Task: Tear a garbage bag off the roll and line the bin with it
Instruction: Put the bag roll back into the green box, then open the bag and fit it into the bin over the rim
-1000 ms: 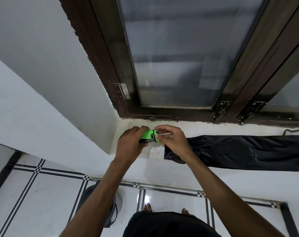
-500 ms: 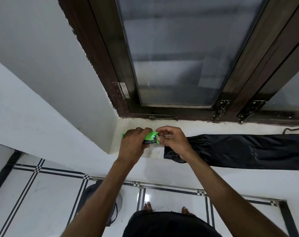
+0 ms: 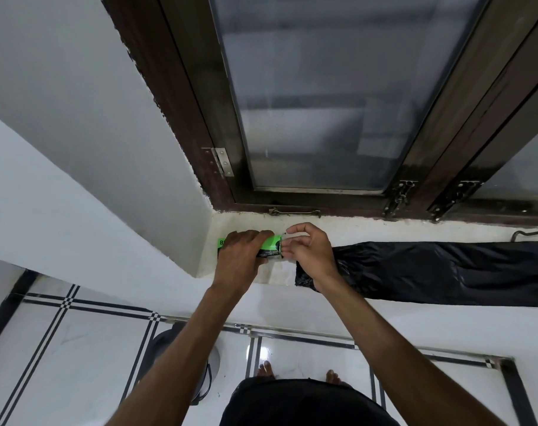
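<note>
A roll of garbage bags in a bright green wrapper (image 3: 272, 245) lies on the white window sill (image 3: 347, 230), near its left corner. My left hand (image 3: 243, 256) covers most of the roll and presses on it from above. My right hand (image 3: 307, 250) hovers at the roll's right end with its fingers spread, holding nothing. A flat black garbage bag (image 3: 439, 272) stretches along the sill to the right, its left end under my right wrist. The dark round bin (image 3: 169, 361) stands on the floor below, mostly hidden by my left forearm.
A dark wooden window frame (image 3: 200, 124) with frosted glass rises behind the sill, with metal latches (image 3: 398, 198) along its bottom rail. White walls close in on the left. White floor tiles with black lines lie below, where my bare feet (image 3: 298, 372) show.
The roll has come down to the sill and shifted left under my left hand. My right hand let go of the roll's end and opened its fingers.
</note>
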`<state>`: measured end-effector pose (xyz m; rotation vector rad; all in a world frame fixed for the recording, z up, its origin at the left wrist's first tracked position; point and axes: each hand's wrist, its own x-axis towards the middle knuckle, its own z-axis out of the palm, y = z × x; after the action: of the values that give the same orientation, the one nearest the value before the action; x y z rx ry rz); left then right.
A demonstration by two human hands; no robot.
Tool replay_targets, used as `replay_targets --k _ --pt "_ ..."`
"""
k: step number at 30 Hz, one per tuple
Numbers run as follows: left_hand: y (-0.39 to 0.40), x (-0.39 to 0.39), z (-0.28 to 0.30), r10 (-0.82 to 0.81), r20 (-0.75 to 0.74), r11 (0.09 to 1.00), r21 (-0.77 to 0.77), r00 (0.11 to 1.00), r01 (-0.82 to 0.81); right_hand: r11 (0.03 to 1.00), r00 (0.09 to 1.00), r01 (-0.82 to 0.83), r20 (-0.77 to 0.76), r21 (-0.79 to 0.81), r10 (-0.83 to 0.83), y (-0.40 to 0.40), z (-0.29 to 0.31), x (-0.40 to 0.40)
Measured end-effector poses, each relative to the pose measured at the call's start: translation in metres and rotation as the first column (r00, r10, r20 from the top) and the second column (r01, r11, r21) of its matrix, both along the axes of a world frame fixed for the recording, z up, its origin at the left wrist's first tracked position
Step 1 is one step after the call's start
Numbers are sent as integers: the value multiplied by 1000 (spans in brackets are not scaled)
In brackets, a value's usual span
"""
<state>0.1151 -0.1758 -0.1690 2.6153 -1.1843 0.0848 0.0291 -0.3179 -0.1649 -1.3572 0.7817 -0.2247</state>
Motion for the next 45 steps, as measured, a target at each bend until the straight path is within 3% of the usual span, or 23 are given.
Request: replay_targets --k 4,10,13,18,20,23,27,30,32,34,40,45 --pt "-2 3 1 24 -2 1000 -5 1000 -24 995 997 -70 -16 -69 69 8 4 2" --pt "-9 11 -8 11 26 999 44 1000 -12 991 991 -131 14 4 131 2 16 -4" --pt "-12 14 -9 -7 29 998 67 1000 5 985 989 -142 19 -98 145 -7 23 -13" --pt "-17 10 7 -22 -45 996 90 999 26 956 998 2 63 -292 17 -39 27 -43" --pt "-21 -7 16 -72 -64 997 -2 995 72 928 998 50 62 -368 -29 -58 25 -61" --pt "-31 -47 15 -302 -127 949 -132 945 286 881 998 62 23 -469 -59 -87 25 -100" --pt "-49 -74 -11 -382 -171 924 -88 908 372 768 986 -152 -151 -622 72 -119 14 -155" --pt "-63 -80 -16 -334 -169 940 -128 927 315 629 892 -431 -411 -647 189 -127 -11 -182" --pt "-72 -86 -8 -314 -183 948 -122 932 296 542 851 -508 -490 -670 191 -130 -26 -193" --pt "-82 -93 4 -309 -206 948 -144 928 284 469 875 -473 -462 -746 148 -139 -36 -204" --pt "-94 -106 26 -319 -385 942 -232 866 244 370 963 -269 -258 -890 79 -168 -41 -227" --pt "-77 -105 29 -267 -417 945 -291 869 151 530 988 -151 -142 -834 59 -173 -35 -231"
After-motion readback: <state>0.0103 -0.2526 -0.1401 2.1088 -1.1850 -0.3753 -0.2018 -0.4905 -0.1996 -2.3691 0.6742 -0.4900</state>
